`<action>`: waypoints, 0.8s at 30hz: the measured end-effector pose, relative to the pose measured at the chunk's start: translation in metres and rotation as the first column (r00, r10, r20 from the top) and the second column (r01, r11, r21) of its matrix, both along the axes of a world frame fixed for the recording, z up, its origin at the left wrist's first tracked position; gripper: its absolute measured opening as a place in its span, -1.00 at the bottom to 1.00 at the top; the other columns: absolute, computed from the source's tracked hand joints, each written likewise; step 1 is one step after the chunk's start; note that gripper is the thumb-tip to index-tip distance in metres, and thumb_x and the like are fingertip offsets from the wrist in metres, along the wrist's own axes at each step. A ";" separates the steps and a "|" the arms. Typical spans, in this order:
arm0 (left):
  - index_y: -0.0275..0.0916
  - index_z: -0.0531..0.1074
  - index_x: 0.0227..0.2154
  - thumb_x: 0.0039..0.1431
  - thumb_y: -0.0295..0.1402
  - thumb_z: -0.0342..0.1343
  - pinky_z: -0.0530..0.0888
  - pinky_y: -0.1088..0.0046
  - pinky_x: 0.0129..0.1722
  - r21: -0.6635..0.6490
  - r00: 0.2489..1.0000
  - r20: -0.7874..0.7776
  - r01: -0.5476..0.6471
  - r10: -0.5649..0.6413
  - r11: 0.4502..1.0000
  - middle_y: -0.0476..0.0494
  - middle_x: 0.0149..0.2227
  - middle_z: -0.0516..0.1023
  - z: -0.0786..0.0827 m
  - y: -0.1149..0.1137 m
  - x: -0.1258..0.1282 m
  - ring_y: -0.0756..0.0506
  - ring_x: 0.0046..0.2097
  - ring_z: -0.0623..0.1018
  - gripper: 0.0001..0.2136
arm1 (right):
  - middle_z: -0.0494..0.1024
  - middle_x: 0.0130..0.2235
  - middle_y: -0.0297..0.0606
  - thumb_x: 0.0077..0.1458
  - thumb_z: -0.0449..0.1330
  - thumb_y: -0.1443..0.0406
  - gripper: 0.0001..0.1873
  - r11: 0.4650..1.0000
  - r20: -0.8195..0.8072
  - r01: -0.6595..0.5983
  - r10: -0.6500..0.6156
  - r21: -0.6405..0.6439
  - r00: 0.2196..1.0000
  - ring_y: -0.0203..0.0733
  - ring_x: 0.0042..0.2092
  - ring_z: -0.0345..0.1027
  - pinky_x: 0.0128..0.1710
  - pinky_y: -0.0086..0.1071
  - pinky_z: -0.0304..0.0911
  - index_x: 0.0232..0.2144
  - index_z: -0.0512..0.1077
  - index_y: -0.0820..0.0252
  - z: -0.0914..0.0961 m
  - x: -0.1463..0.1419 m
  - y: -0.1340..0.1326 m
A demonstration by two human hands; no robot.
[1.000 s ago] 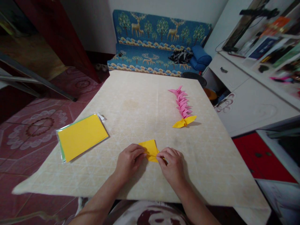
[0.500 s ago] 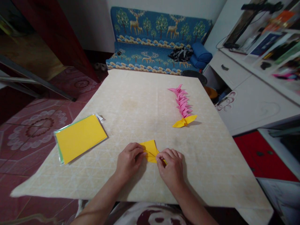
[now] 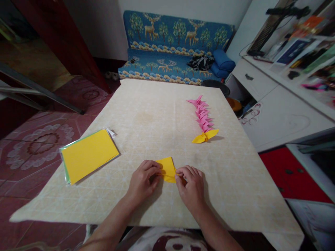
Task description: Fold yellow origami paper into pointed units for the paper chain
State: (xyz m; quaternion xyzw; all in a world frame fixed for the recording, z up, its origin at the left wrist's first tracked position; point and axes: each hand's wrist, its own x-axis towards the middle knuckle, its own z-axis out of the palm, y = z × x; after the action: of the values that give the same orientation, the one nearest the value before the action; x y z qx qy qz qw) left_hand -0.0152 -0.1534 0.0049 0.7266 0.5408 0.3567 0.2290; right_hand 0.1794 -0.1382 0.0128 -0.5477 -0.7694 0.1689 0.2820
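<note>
I have the left forearm [image 3: 115,217] and right forearm [image 3: 213,218] slanting in from the near side, converging toward the far; my left hand [image 3: 142,179] and right hand [image 3: 192,184] face each other, slightly apart, backs upward, fingers [image 3: 153,170] curled inward, thumbs and fingertips pinching

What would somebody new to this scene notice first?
Probably the pink row of folded paper on the right of the table, with a yellow folded piece at its near end. Next, the large yellow sheets at the table's left and the smaller yellow paper between the left hand and right hand. Beyond stands a blue deer-patterned sofa.
</note>
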 end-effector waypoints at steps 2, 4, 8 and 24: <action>-0.21 0.45 -0.34 0.02 -0.58 0.05 0.40 0.32 -0.14 0.003 1.000 0.018 0.011 -0.011 1.000 -0.16 -0.18 0.45 0.000 -0.001 0.000 -0.11 -0.11 0.42 -0.82 | 0.47 -0.26 -0.25 0.02 0.12 0.35 -0.85 1.000 -0.063 0.025 -0.024 0.018 0.998 -0.17 -0.25 0.30 -0.15 -0.24 0.13 -0.28 0.39 0.14 -0.001 0.002 0.003; -0.22 0.44 -0.35 -0.02 -0.61 0.04 0.41 0.31 -0.13 -0.003 0.999 0.044 0.014 -0.014 1.000 -0.17 -0.16 0.45 0.001 -0.002 0.001 -0.12 -0.10 0.42 -0.80 | 0.47 -0.19 -0.20 0.02 0.11 0.36 -0.74 0.999 -0.106 0.043 -0.040 0.023 0.993 -0.16 -0.23 0.31 -0.14 -0.24 0.18 -0.18 0.37 0.16 -0.002 0.004 0.007; -0.23 0.43 -0.35 -0.04 -0.65 -0.01 0.43 0.31 -0.14 -0.028 0.993 0.116 0.038 -0.035 0.999 -0.19 -0.16 0.46 0.004 -0.001 0.000 -0.10 -0.11 0.45 -0.75 | 0.49 -0.20 -0.19 0.05 0.07 0.36 -0.67 0.998 -0.207 0.025 -0.038 -0.066 0.978 -0.22 -0.29 0.36 -0.24 -0.32 0.28 -0.08 0.33 0.16 -0.006 0.007 0.019; -0.27 0.34 -0.70 0.11 -0.52 0.01 0.48 0.32 -0.19 0.047 0.855 0.336 0.403 -0.394 0.914 -0.21 -0.40 0.53 0.015 0.046 -0.009 -0.11 -0.16 0.53 -0.72 | 0.38 -0.14 -0.27 -0.03 -0.06 0.62 -0.46 0.908 -0.217 -0.383 0.413 0.170 0.884 -0.32 -0.16 0.35 -0.20 -0.41 0.33 -0.18 0.47 0.02 -0.007 0.015 0.043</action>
State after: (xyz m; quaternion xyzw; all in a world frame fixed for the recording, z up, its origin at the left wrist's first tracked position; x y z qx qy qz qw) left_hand -0.0241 -0.1072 0.0201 0.7474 0.3356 0.4141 0.3966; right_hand 0.1947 -0.0950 0.0055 -0.3341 -0.8329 0.2431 0.3683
